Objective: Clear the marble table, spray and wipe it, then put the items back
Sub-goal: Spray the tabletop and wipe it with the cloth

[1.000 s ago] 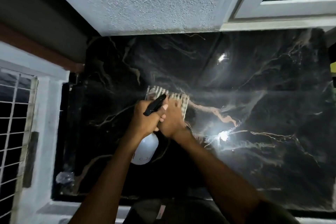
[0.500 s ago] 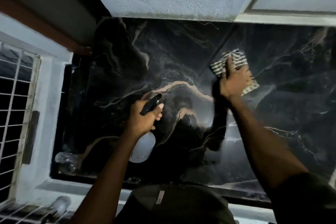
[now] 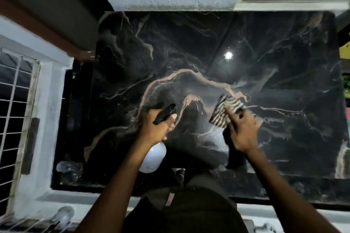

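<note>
Two stages look done | tabletop (image 3: 217, 43) cleared, sprayed | left hand (image 3: 157, 126) fingers wrapped round spray bottle (image 3: 153, 159) | right hand (image 3: 244, 130) presses striped cloth (image 3: 225, 109) flat, wiping | left: finish, return items

Left hand (image 3: 155, 127) fisted, right hand (image 3: 241, 130) flat, fingers pressing downward.

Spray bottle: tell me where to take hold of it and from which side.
Take the spray bottle at the narrow neck just below its black trigger head, coming from above and the near side, as the left hand does now. The white body hangs down, round and wide, so the neck gives the surer grip and leaves a finger free for the trigger.
</note>
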Action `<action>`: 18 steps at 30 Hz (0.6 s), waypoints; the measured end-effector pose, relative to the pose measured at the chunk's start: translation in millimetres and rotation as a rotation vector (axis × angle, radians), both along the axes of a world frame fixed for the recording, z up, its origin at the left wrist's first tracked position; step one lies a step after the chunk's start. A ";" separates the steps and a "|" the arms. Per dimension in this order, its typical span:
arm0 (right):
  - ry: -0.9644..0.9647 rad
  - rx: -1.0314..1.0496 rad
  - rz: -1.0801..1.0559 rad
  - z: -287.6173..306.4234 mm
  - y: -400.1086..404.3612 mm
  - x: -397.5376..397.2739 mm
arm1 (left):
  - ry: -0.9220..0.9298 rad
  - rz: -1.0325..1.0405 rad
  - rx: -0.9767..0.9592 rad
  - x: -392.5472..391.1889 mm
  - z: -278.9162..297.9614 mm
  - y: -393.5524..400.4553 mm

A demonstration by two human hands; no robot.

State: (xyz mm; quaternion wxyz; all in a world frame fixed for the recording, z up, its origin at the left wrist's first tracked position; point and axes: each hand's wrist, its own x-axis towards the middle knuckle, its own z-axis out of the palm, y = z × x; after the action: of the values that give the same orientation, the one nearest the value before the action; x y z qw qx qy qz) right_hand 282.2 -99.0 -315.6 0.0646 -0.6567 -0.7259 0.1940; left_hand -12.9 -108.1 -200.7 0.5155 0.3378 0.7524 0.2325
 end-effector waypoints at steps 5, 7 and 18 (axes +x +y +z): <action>-0.126 -0.075 -0.396 4.6 27.9 -73.2 | -0.009 -0.001 0.045 -12.2 3.3 -47.5; -0.064 -0.121 -0.194 9.7 0.8 -134.2 | -0.005 0.031 0.036 -19.4 4.1 -69.7; 0.025 -0.015 0.332 3.2 -97.2 -123.4 | -0.012 0.207 0.004 -69.2 -14.8 -139.4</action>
State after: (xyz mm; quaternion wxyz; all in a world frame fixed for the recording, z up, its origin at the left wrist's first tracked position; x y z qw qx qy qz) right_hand 158.8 -196.2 -312.4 0.0358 -0.5259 -0.8220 0.2156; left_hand -82.1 -247.5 -215.5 0.4924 0.2581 0.7797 0.2880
